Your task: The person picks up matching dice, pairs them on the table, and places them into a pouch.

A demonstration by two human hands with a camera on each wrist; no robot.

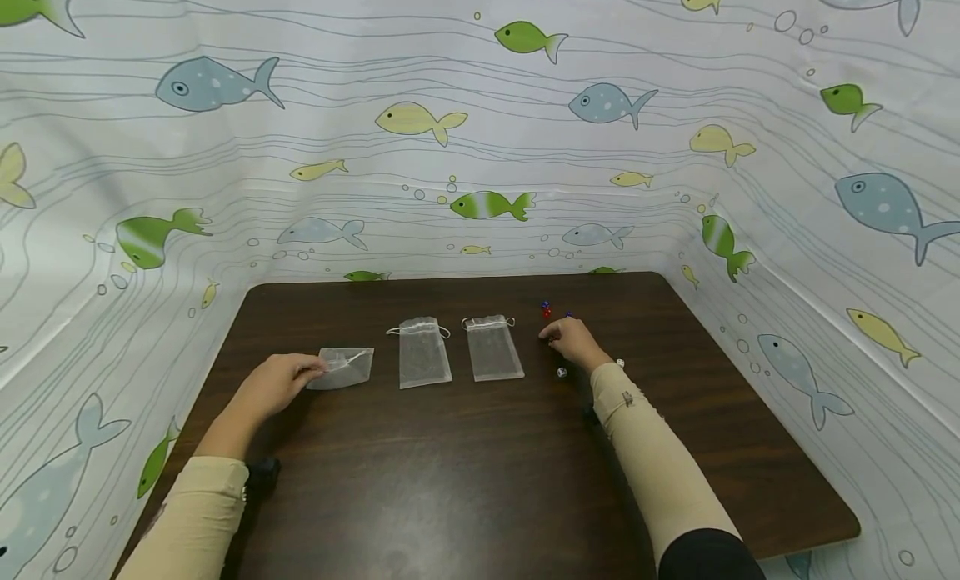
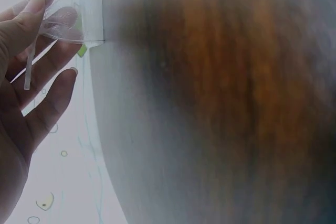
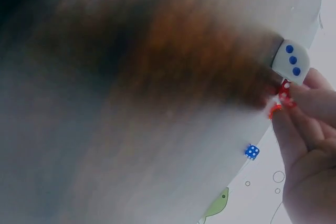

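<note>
In the head view, my left hand pinches a sheer white drawstring pouch between thumb and fingers. The left wrist view shows the thumb and index finger on the clear pouch material, with a cord hanging down. To the right, my right hand is low over the tabletop among small dice. In the right wrist view its fingertips pinch a red die, partly hidden by the fingers. Close by are a white die with blue pips and a blue die.
Two more sheer pouches lie flat mid-table between the hands. White dice sit near the right wrist; red and blue dice lie farther back. A fish-patterned curtain surrounds the dark wooden table.
</note>
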